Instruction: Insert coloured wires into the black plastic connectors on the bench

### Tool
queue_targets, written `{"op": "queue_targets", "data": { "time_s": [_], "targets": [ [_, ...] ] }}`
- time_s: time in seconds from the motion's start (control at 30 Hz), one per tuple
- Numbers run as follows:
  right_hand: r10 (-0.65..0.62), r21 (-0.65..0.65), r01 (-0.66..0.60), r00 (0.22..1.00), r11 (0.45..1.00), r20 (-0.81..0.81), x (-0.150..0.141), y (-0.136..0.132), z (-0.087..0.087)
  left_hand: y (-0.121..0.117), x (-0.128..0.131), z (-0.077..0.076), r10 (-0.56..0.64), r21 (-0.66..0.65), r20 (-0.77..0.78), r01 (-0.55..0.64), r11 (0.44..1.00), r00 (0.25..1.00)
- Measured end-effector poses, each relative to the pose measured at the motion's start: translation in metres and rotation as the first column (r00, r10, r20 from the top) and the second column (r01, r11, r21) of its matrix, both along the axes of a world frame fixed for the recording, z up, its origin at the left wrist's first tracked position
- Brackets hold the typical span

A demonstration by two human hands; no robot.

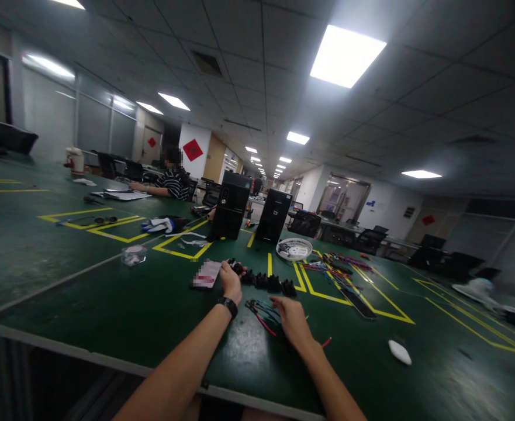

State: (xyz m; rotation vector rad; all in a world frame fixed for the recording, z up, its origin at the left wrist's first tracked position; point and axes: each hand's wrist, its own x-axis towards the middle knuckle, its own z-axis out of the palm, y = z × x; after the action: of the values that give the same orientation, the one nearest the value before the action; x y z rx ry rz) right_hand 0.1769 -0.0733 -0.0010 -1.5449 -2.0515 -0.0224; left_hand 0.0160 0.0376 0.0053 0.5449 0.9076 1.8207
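My left hand (231, 282), with a dark watch on its wrist, is closed around a small black part (236, 266). Right beside it, a row of several similar black parts (269, 282) stretches across the green table. My right hand (293, 318) is low over a loose bunch of coloured wires (263, 314), thumb and fingers drawn together at the bunch's right side. Whatever is between those fingertips is too small to make out. A red wire end shows past the right wrist. Left of my left hand lies a flat, phone-like object (205, 275), partly blurred out.
Two black computer towers (231, 204) stand behind the parts, near a white basket (294, 249). More wires (340, 269) lie to the right, a white mouse-like object (400, 352) nearer. A clear container (133, 255) and gloves (161, 224) are left. Another person (172, 181) sits beyond.
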Motion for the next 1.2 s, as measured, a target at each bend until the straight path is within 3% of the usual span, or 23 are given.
{"op": "queue_targets", "data": {
  "time_s": [0.07, 0.17, 0.33, 0.37, 0.43, 0.5, 0.57, 0.67, 0.73, 0.87, 1.03, 1.2],
  "targets": [
    [0.006, 0.015, -0.007, 0.998, 1.000, 0.064, -0.002, -0.001, 0.003, -0.006, 0.007, 0.000, -0.120, 0.069, -0.044, 0.123, 0.990, 0.992],
    [-0.008, 0.152, 0.005, 1.000, 0.988, 0.017, 0.000, 0.004, 0.023, -0.023, 0.034, -0.003, -0.309, 0.140, -0.264, 0.353, 0.925, 0.914],
    [0.314, 0.066, -0.310, 0.948, 0.948, -0.058, 0.017, 0.025, 0.044, -0.041, 0.055, -0.009, -0.502, 0.125, -0.493, 0.629, 0.767, 0.710],
    [0.321, 0.052, -0.318, 0.945, 0.947, -0.067, 0.026, 0.030, 0.044, -0.040, 0.053, -0.008, -0.505, 0.100, -0.549, 0.652, 0.751, 0.666],
    [0.230, 0.048, -0.227, 0.970, 0.973, -0.079, 0.049, 0.042, 0.042, -0.034, 0.041, -0.003, -0.390, 0.062, -0.728, 0.620, 0.782, 0.565],
    [0.058, 0.027, -0.056, 0.995, 0.998, -0.080, 0.080, 0.053, 0.036, -0.024, 0.023, 0.004, -0.162, 0.079, -0.910, 0.542, 0.837, 0.383],
    [-0.087, -0.046, 0.084, 0.995, 0.995, -0.056, 0.111, 0.063, 0.028, -0.010, 0.004, 0.010, 0.019, 0.088, -0.991, 0.527, 0.845, 0.135],
    [-0.162, -0.159, 0.159, 0.987, 0.974, -0.006, 0.148, 0.074, 0.010, 0.011, -0.017, 0.008, 0.054, -0.046, -0.982, 0.507, 0.861, -0.180],
    [-0.152, -0.206, 0.151, 0.988, 0.967, 0.010, 0.161, 0.081, -0.003, 0.024, -0.021, 0.002, 0.013, -0.137, -0.955, 0.480, 0.866, -0.296],
    [-0.098, -0.215, 0.099, 0.995, 0.972, 0.015, 0.164, 0.088, -0.017, 0.045, -0.011, -0.011, -0.038, -0.232, -0.928, 0.495, 0.837, -0.370],
    [-0.166, -0.015, 0.166, 0.986, 0.986, 0.005, 0.134, 0.067, 0.003, 0.050, 0.016, -0.013, 0.030, -0.192, -0.936, 0.581, 0.791, -0.349],
    [0.129, -0.094, -0.127, 0.992, 0.987, 0.012, 0.061, 0.029, 0.019, 0.051, 0.021, -0.009, -0.019, -0.223, -0.954, 0.671, 0.707, -0.298]
  ]
}}
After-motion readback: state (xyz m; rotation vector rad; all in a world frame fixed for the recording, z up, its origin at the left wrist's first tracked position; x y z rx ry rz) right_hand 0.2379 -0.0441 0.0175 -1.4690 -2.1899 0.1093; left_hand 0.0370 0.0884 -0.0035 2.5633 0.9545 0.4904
